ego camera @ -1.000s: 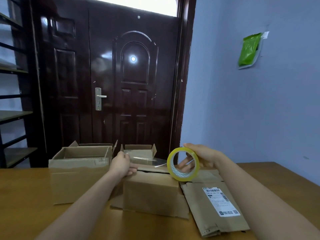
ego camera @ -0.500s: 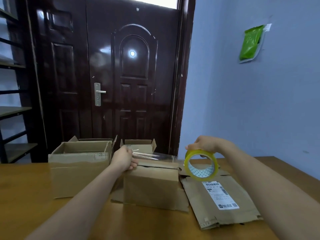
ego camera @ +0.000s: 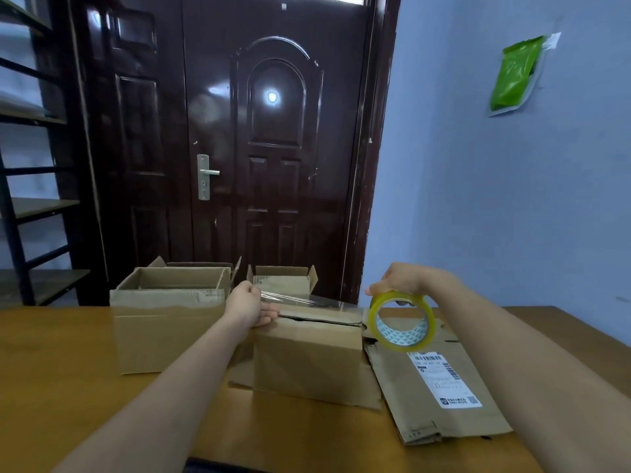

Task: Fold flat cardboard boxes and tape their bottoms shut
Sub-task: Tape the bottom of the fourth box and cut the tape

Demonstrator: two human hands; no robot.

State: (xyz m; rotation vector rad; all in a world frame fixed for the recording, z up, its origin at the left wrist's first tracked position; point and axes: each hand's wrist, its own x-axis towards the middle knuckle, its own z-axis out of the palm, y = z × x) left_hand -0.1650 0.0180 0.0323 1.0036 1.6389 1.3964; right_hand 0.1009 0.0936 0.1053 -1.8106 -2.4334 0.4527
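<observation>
On the far left, a dark shelf rack (ego camera: 24, 206) against the wall. On the wooden desk (ego camera: 51, 363), an open box (ego camera: 167, 331) with its flaps up, standing just left of the left hand. Behind it, a second open box (ego camera: 205, 264), mostly hidden. Then the left hand (ego camera: 247, 307): grip closed, fingers and thumb pinching the free end of the clear tape strip (ego camera: 307, 299) at the left top edge of the middle box (ego camera: 307, 356). A smaller open box (ego camera: 281, 279) behind, near the dark door (ego camera: 239, 131). The middle box closed side up, its top flaps meeting in a seam (ego camera: 321, 320), not fully flat. The tape strip stretched just above this seam, from the left grip across to the roll; cannot tell if touching the cardboard. Right of the box, the yellow tape roll (ego camera: 403, 324), held upright and above the desk, just past the right top corner of the box. The right hand (ego camera: 404, 279) gripping the roll from above, fingers curled over its top rim. Under the roll, a flat box (ego camera: 437, 390) lying on the desk with a white shipping label (ego camera: 445, 380), touching the middle box. High on the blue wall, a green bag (ego camera: 517, 75).
</observation>
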